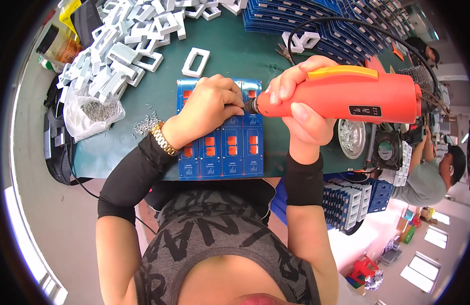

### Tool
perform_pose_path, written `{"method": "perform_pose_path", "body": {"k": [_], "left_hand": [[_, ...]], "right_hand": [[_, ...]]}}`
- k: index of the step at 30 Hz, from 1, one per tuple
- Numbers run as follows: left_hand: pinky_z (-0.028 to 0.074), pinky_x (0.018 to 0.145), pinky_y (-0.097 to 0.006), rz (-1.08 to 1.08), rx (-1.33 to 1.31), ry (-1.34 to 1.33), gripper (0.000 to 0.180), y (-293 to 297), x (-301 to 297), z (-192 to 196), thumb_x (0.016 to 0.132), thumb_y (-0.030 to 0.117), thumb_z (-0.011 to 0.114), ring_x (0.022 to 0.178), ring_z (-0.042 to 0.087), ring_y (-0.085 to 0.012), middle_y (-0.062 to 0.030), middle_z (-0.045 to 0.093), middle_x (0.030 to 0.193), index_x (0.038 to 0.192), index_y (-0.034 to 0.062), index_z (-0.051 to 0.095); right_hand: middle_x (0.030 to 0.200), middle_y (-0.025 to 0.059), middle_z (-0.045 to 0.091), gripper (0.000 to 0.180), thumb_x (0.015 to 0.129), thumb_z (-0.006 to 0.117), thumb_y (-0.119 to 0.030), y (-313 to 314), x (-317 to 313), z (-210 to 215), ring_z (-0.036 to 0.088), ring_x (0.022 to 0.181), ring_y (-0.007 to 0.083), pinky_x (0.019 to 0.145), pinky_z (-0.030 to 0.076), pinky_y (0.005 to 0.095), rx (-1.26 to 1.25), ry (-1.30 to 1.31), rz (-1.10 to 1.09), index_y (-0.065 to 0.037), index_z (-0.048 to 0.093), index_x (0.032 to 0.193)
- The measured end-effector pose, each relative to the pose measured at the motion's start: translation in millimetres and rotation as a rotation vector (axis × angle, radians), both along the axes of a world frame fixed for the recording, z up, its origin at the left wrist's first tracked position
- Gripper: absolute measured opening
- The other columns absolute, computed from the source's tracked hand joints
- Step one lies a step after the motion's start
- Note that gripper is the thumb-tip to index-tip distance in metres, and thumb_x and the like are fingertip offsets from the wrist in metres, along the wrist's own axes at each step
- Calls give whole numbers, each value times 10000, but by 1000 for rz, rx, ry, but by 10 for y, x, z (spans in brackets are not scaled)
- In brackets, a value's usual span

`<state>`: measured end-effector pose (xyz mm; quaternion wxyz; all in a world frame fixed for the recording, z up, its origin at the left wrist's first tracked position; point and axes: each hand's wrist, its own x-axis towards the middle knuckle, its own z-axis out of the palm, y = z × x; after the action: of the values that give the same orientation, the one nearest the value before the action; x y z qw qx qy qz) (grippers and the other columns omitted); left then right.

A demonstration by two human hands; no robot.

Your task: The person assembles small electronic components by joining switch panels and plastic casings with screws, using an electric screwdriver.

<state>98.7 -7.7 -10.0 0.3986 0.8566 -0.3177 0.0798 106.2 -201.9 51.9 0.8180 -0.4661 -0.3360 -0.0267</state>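
My right hand (312, 130) grips a red electric screwdriver (341, 96) with a yellow lever, held almost level and pointing left. Its dark tip ends at the fingertips of my left hand (210, 104), over a blue panel board (211, 170). The board lies at the table's front edge and carries rows of sections with orange rectangular pieces. My left fingers are pinched together at the tip; whatever is between them is hidden. One white rectangular frame (196, 62) lies just beyond the board.
A heap of white frames (124, 53) covers the far left. Nearer are a plastic bag of screws (95, 113) and loose screws (146, 124). Blue panels (296, 23) are stacked far right, with pliers (284, 52) beside them. A clear dish (351, 137) sits right; another person (428, 178) is beyond.
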Motion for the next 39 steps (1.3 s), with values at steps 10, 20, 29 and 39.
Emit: {"method": "perform_pose_path", "body": {"k": [10, 20, 29, 39], "left_hand": [[434, 792, -374, 17, -55, -19, 87, 34, 19, -75, 707, 110, 762, 868, 586, -239, -6, 651, 860, 768, 82, 707], [454, 811, -392, -30, 105, -225, 167, 125, -105, 157, 712, 135, 752, 888, 594, -277, -105, 625, 1001, 856, 68, 700], [486, 682, -424, 625, 315, 140, 119, 1230, -427, 91, 790, 77, 692, 813, 615, -343, -118, 579, 869, 882, 56, 619], [465, 687, -429, 579, 382, -19, 128, 1254, -457, -24, 844, -31, 576, 801, 578, -365, -149, 546, 847, 909, 27, 482]], "right_hand": [[838, 105, 590, 488, 749, 597, 71, 210, -106, 49, 607, 747, 176, 686, 529, 304, -126, -18, -155, 1, 419, 1198], [836, 128, 578, 460, 792, 554, 50, 332, -131, 92, 579, 746, 177, 713, 520, 337, -173, 18, -376, 12, 377, 1214], [840, 129, 556, 428, 748, 566, 43, 315, -51, 89, 579, 722, 177, 669, 506, 312, -196, 69, -214, -4, 429, 1151], [847, 147, 571, 503, 728, 624, -35, 367, -39, 62, 582, 732, 199, 714, 507, 341, -251, 28, -147, -11, 422, 1188]]}}
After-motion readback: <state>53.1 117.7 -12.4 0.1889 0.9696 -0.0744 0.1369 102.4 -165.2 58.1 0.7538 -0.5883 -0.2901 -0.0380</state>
